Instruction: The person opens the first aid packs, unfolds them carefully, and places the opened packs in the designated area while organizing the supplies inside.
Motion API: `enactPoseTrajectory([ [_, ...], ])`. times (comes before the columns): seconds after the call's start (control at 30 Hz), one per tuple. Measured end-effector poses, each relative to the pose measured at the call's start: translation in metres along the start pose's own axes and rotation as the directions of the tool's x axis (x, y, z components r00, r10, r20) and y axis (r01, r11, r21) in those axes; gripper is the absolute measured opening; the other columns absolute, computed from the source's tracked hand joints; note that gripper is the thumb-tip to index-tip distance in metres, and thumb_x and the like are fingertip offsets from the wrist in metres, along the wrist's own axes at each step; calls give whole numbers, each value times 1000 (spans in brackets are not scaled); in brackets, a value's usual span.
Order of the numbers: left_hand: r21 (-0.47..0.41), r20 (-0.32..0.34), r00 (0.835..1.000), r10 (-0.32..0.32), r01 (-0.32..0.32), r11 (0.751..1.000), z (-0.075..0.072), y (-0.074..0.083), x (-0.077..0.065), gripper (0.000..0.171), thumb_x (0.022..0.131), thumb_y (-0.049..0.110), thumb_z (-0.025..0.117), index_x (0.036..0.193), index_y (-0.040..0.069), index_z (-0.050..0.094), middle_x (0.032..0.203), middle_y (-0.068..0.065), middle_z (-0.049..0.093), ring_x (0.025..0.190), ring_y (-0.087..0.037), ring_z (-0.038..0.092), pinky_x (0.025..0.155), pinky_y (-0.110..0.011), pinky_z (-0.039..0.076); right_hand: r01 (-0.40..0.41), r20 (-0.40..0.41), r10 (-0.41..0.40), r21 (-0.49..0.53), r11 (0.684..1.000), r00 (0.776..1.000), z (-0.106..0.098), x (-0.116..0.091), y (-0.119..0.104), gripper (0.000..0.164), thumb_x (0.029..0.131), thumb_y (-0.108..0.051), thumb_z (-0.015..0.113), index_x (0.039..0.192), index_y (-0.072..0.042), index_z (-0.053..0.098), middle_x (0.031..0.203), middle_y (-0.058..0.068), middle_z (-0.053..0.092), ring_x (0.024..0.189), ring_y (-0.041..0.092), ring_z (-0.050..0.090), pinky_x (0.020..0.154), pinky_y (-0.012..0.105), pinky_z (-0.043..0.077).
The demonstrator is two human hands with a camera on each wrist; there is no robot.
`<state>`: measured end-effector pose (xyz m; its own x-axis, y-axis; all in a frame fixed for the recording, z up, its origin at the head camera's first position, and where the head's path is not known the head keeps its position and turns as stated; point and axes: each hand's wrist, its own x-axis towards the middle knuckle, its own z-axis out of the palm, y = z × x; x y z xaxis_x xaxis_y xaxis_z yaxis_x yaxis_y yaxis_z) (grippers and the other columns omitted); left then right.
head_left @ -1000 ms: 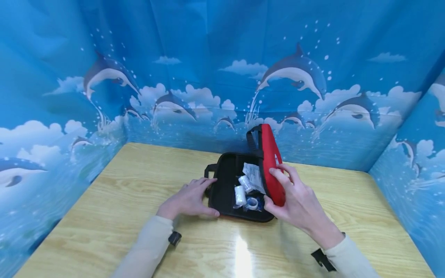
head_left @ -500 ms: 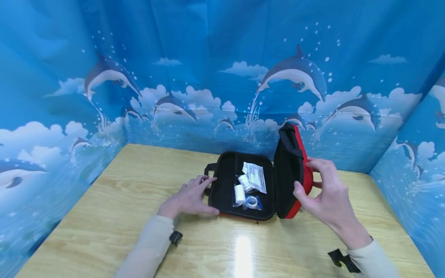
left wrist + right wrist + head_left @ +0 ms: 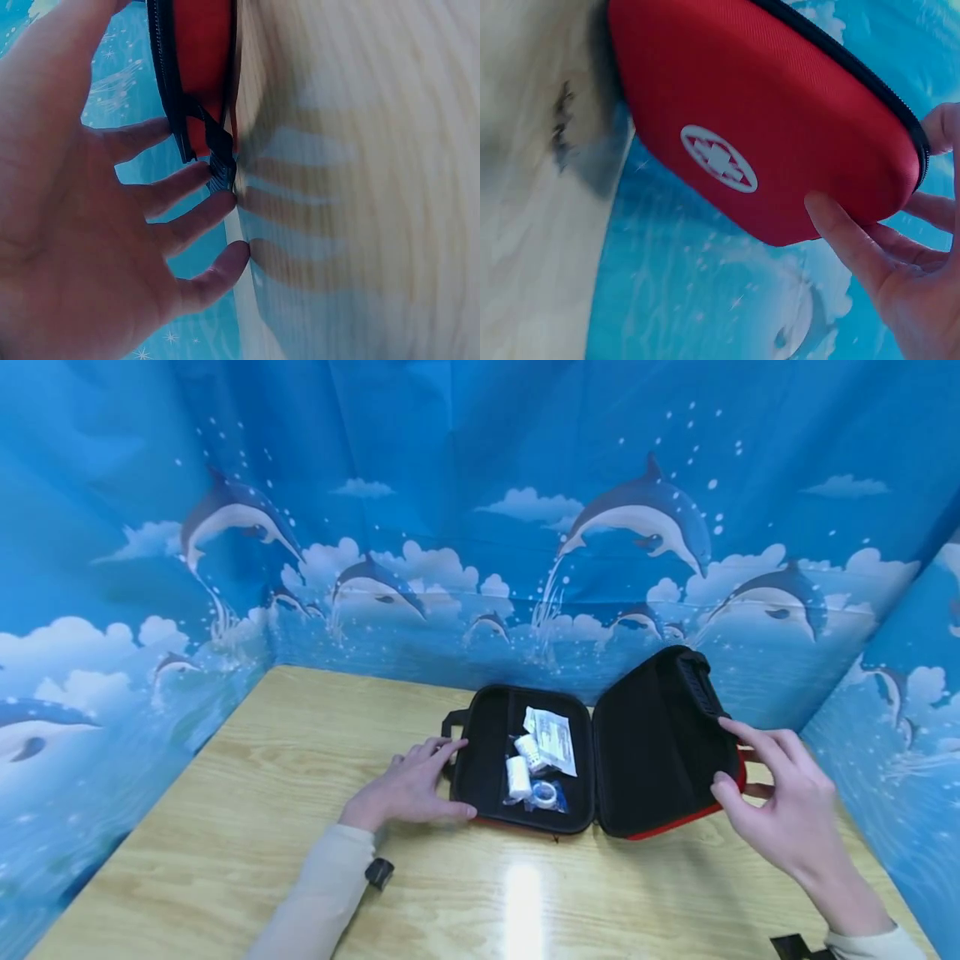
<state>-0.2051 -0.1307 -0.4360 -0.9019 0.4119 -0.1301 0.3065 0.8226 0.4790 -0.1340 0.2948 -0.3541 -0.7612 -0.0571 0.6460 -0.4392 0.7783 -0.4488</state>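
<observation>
A first-aid case lies unfolded on the table, its black-lined base (image 3: 480,777) flat and its lid (image 3: 645,752) tilted up on the right. Inside the base are two white bandage rolls (image 3: 517,778), a white printed packet (image 3: 553,742) and a ring-shaped tape roll (image 3: 543,795) in clear-blue wrapping. My left hand (image 3: 408,789) rests with spread fingers against the base's left edge, by its black handle (image 3: 221,157). With thumb and fingers, my right hand (image 3: 787,806) pinches the lid's outer edge. The lid's red shell (image 3: 780,112) with a white emblem shows in the right wrist view.
The wooden table (image 3: 360,710) extends to both sides and in front of the case. Behind it hangs a blue curtain (image 3: 450,527) printed with dolphins, close to the case's back edge. A black strap (image 3: 795,947) is on the right wrist.
My right hand has swung the lid from over the base out to the right, uncovering the bandages and packet. The left hand has stayed at the base's left edge.
</observation>
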Motion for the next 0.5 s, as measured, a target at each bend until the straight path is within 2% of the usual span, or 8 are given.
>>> enactPoseTrajectory([
  [0.2,9,4,1000,-6,6,1000,-1,0,1,108,75,71,77,162,30,27,163,-15,35,146,-40,39,115,-69,30,-133,27,134,-37,990,991,-9,-16,20,58,80,3,69,136,-13,65,109,-28,49,96,-25,47,60,0,45],
  [0.5,12,9,1000,-24,24,1000,-2,2,2,108,75,69,78,162,29,28,162,-13,37,145,-40,41,115,-70,30,-226,86,236,-119,967,968,-17,-37,57,52,78,-1,72,129,-9,68,101,-44,44,82,-32,45,56,4,44],
])
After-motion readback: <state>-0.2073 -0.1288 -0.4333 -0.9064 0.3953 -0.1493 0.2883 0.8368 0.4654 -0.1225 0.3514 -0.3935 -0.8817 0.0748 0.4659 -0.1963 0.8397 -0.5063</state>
